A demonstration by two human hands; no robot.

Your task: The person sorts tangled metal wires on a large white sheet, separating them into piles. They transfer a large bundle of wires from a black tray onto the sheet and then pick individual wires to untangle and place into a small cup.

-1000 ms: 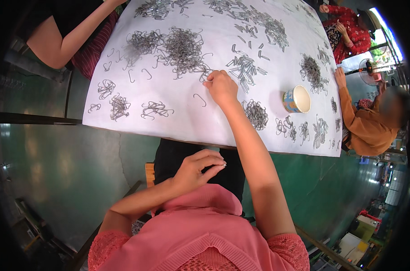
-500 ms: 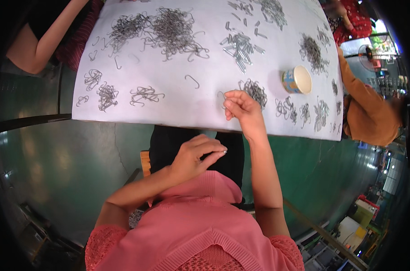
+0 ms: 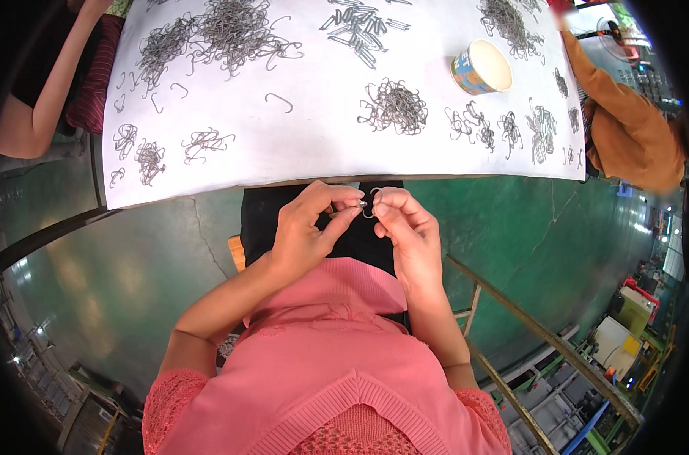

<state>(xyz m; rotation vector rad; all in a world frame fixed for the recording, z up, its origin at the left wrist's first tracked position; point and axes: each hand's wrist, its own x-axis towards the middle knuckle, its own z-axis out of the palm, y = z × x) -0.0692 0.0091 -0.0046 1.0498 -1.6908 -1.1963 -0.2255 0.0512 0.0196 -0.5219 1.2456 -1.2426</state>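
Note:
Over my lap, just off the table's near edge, my two hands meet. My right hand pinches a curved metal wire hook between thumb and fingers. Thumb and forefinger of my left hand are closed on a small metal piece, mostly covered by the fingertips. The hook's curve lies right against that piece; whether they are joined I cannot tell. Nearest to my hands on the table lies a pile of wire hooks. A single hook rests apart to its left.
A white-covered table holds a large heap of hooks, a pile of narrow metal pieces and several small groups. A paper cup stands at the right. Other people sit at the left and right sides, one in a brown sleeve.
My right hand has come back from the table with the hook, down to my left hand. The left has risen slightly to meet it. The view has tilted lower.

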